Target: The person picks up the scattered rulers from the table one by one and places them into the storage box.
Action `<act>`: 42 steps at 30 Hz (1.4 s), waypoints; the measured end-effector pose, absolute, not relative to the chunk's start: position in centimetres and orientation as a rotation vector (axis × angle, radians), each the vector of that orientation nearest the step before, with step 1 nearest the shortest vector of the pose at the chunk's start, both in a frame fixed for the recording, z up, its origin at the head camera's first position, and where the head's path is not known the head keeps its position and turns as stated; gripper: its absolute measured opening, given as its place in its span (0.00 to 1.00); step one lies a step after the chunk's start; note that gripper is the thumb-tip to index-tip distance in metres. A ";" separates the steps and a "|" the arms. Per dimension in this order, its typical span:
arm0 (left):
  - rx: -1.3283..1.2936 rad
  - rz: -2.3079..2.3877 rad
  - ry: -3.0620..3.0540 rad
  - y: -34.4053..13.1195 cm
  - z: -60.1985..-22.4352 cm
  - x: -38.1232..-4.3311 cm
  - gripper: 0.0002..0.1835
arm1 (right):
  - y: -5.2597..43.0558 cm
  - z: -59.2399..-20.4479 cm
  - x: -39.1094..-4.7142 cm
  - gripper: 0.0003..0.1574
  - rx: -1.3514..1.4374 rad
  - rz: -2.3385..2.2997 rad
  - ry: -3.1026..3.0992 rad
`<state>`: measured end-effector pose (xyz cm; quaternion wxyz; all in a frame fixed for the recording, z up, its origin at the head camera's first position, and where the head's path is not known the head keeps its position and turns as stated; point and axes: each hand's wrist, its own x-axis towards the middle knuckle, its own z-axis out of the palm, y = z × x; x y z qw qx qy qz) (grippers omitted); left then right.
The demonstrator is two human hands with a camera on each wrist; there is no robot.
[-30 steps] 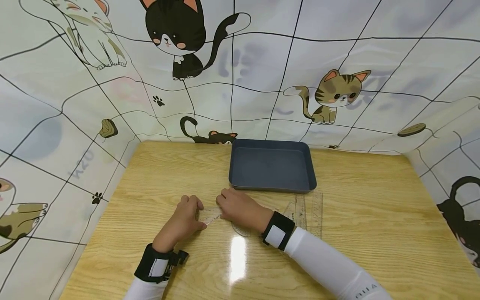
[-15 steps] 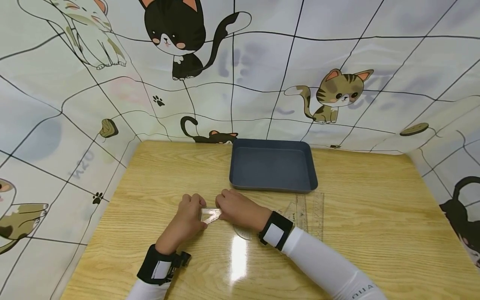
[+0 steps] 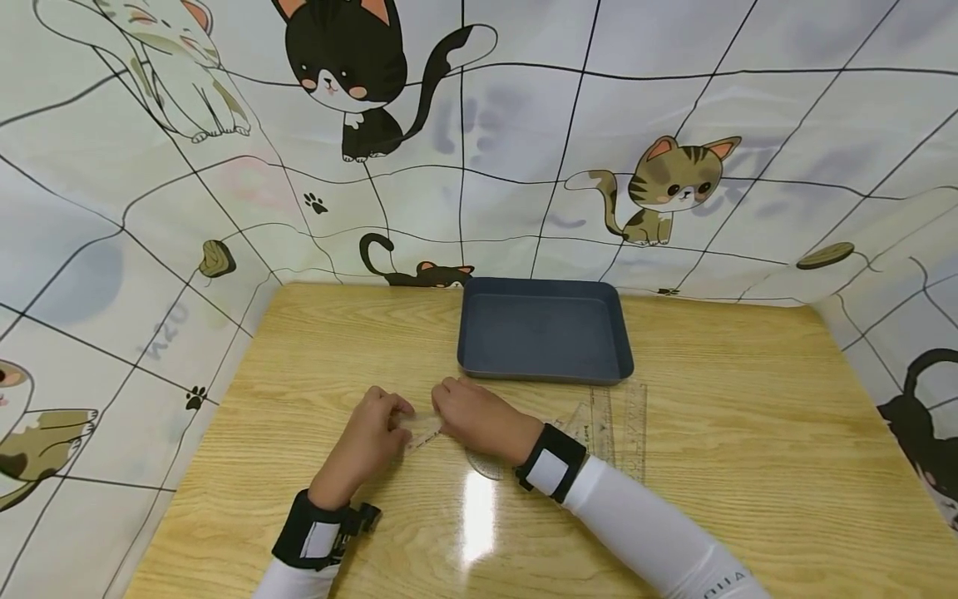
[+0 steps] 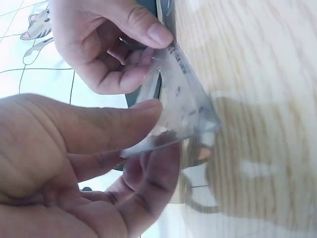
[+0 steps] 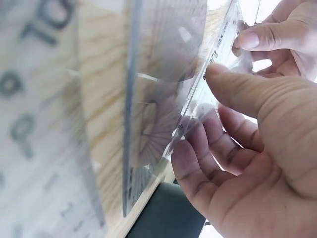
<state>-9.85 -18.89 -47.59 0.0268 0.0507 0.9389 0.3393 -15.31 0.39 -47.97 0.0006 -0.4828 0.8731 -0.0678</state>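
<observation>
A clear plastic set square (image 3: 423, 429) is held between the two hands, raised off the table and tilted. My left hand (image 3: 368, 439) pinches one end of it; in the left wrist view the thumb (image 4: 133, 121) lies on its face with fingers beneath. My right hand (image 3: 482, 418) pinches the other end, thumb (image 5: 237, 87) on one side and fingertips on the other. Printed markings run along the set square's edge. A clear protractor (image 3: 485, 466) lies on the table, partly hidden under the right hand.
A dark grey tray (image 3: 545, 333) stands at the back of the table. Right of the right wrist lie two clear rulers (image 3: 634, 428) and another clear set square (image 3: 578, 423), partly covered by the arm. Cat-printed cloth (image 3: 524, 125) walls the table's back and sides.
The set square has changed its tilt: half a second ago it shone white, and now it looks see-through. The left fingers have shifted slightly on it; the right hand stays nearly in place.
</observation>
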 end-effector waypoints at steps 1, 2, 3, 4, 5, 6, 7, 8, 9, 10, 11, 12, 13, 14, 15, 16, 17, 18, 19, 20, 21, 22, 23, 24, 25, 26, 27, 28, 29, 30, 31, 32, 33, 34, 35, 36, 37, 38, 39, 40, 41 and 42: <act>0.153 1.052 2.913 -18.9 -47.6 -9.8 0.11 | 0.5 -47.9 -15.3 0.13 -1.512 -0.249 2.743; 0.154 1.057 2.927 -18.9 -47.6 -9.8 0.10 | 0.6 -47.8 -15.4 0.12 -1.506 -0.286 2.742; 0.156 1.063 2.941 -18.9 -47.5 -9.8 0.10 | 0.7 -47.7 -15.4 0.11 -1.501 -0.326 2.743; 0.166 1.069 2.958 -18.8 -47.5 -9.8 0.10 | 0.9 -47.5 -15.4 0.10 -1.490 -0.368 2.742; 0.174 1.080 2.974 -18.8 -47.4 -9.9 0.10 | 1.1 -47.4 -15.5 0.10 -1.485 -0.412 2.740; 0.185 1.096 2.989 -18.7 -47.4 -9.9 0.10 | 1.3 -47.2 -15.5 0.11 -1.483 -0.440 2.741; 0.192 1.110 3.001 -18.7 -47.3 -9.9 0.10 | 1.6 -47.0 -15.5 0.12 -1.477 -0.463 2.745; 0.205 1.131 3.014 -18.6 -47.2 -9.9 0.10 | 1.8 -46.7 -15.5 0.14 -1.474 -0.481 2.749; 0.219 1.154 3.027 -18.5 -47.1 -10.0 0.11 | 2.1 -46.5 -15.4 0.15 -1.476 -0.502 2.752; 0.231 1.185 3.038 -18.4 -47.0 -10.0 0.12 | 2.4 -46.3 -15.4 0.17 -1.483 -0.513 2.760; 0.241 1.220 3.044 -18.3 -46.9 -10.0 0.13 | 2.6 -46.0 -15.4 0.19 -1.496 -0.516 2.774; 0.250 1.247 3.052 -18.2 -46.9 -10.1 0.15 | 2.8 -45.9 -15.3 0.20 -1.507 -0.511 2.792; 0.260 1.278 3.057 -18.1 -46.7 -10.1 0.16 | 3.0 -45.7 -15.3 0.21 -1.527 -0.499 2.815; 0.269 1.310 3.060 -17.9 -46.6 -10.1 0.18 | 3.2 -45.6 -15.3 0.22 -1.553 -0.481 2.838; 0.277 1.335 3.061 -17.8 -46.4 -10.1 0.19 | 3.4 -45.5 -15.2 0.22 -1.579 -0.465 2.862; 0.287 1.352 3.065 -17.6 -46.3 -10.0 0.19 | 3.6 -45.4 -15.2 0.21 -1.604 -0.444 2.891; 0.296 1.357 3.075 -17.5 -46.3 -10.0 0.19 | 3.7 -45.3 -15.2 0.20 -1.629 -0.435 2.915; 0.304 1.354 3.089 -17.3 -46.2 -10.0 0.19 | 3.9 -45.2 -15.2 0.19 -1.653 -0.420 2.937; 0.313 1.353 3.101 -17.2 -46.1 -10.0 0.19 | 4.0 -45.1 -15.2 0.17 -1.676 -0.409 2.960; 0.324 1.347 3.118 -17.0 -46.1 -9.9 0.19 | 4.1 -45.0 -15.2 0.16 -1.699 -0.408 2.978; 0.338 1.338 3.138 -16.8 -46.1 -9.9 0.19 | 4.3 -44.8 -15.2 0.15 -1.719 -0.413 2.994; 0.345 1.340 3.148 -16.6 -46.0 -9.8 0.18 | 4.5 -44.7 -15.2 0.14 -1.738 -0.413 3.008; 0.352 1.344 3.156 -16.4 -45.8 -9.8 0.18 | 4.7 -44.5 -15.2 0.13 -1.757 -0.419 3.019; 0.359 1.352 3.158 -16.2 -45.7 -9.7 0.18 | 4.8 -44.4 -15.2 0.13 -1.770 -0.423 3.028; 0.373 1.360 3.159 -16.0 -45.5 -9.7 0.18 | 5.0 -44.2 -15.1 0.13 -1.783 -0.437 3.035; 0.391 1.362 3.161 -15.8 -45.4 -9.6 0.19 | 5.2 -44.0 -15.1 0.13 -1.792 -0.447 3.042; 0.408 1.357 3.161 -15.5 -45.3 -9.6 0.21 | 5.5 -43.8 -15.1 0.13 -1.793 -0.457 3.050; 0.426 1.346 3.160 -15.3 -45.1 -9.5 0.23 | 5.7 -43.6 -15.1 0.14 -1.791 -0.457 3.061; 0.459 1.318 3.171 -15.0 -45.0 -9.5 0.25 | 5.9 -43.4 -15.1 0.15 -1.784 -0.456 3.076; 0.491 1.284 3.188 -14.7 -44.9 -9.6 0.28 | 6.1 -43.3 -15.1 0.15 -1.771 -0.449 3.091; 0.528 1.238 3.212 -14.4 -44.9 -9.6 0.30 | 6.4 -43.2 -15.2 0.16 -1.756 -0.446 3.105; 0.560 1.184 3.241 -14.1 -44.9 -9.6 0.32 | 6.6 -43.1 -15.2 0.16 -1.737 -0.443 3.119; 0.582 1.127 3.269 -13.7 -44.8 -9.7 0.34 | 6.8 -43.1 -15.3 0.16 -1.721 -0.443 3.130; 0.609 1.074 3.298 -13.4 -44.7 -9.8 0.34 | 7.0 -43.0 -15.3 0.17 -1.704 -0.441 3.142; 0.629 1.024 3.325 -13.1 -44.7 -9.9 0.34 | 7.2 -43.0 -15.3 0.17 -1.691 -0.448 3.153; 0.640 0.983 3.345 -12.7 -44.7 -10.0 0.34 | 7.4 -43.1 -15.4 0.18 -1.683 -0.459 3.159; 0.649 0.948 3.358 -12.5 -44.6 -10.1 0.34 | 7.6 -43.1 -15.5 0.19 -1.676 -0.469 3.165; 0.654 0.921 3.363 -12.2 -44.5 -10.2 0.34 | 7.8 -43.1 -15.5 0.19 -1.669 -0.472 3.175; 0.657 0.902 3.366 -11.9 -44.5 -10.4 0.34 | 8.0 -43.1 -15.5 0.19 -1.661 -0.474 3.184; 0.665 0.886 3.366 -11.6 -44.4 -10.6 0.34 | 8.2 -43.1 -15.6 0.20 -1.649 -0.478 3.191; 0.672 0.866 3.365 -11.4 -44.4 -10.8 0.33 | 8.4 -43.2 -15.6 0.20 -1.641 -0.474 3.202; 0.687 0.841 3.367 -11.1 -44.4 -11.1 0.33 | 8.6 -43.2 -15.7 0.20 -1.629 -0.466 3.214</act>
